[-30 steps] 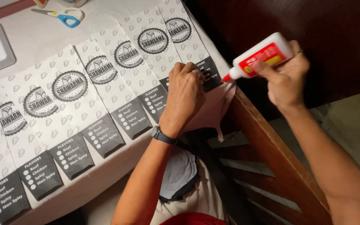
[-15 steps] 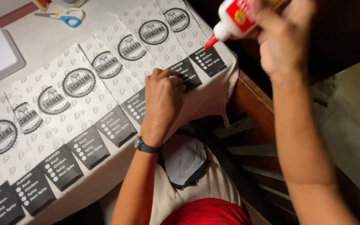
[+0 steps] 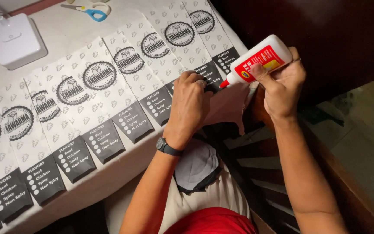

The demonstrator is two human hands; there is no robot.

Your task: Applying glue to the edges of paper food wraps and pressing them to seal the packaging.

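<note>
White glue bottle point(image 3: 259, 58) sits clamped in my right hand point(image 3: 282, 89), red nozzle down. My left hand point(image 3: 190, 105) presses flat, holding nothing, on a printed paper bag point(image 3: 228, 104).

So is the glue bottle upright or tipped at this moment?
Tipped. The glue bottle, gripped in the right hand, lies slanted with its red nozzle pointing down-left toward the paper bag under the left hand.
</note>
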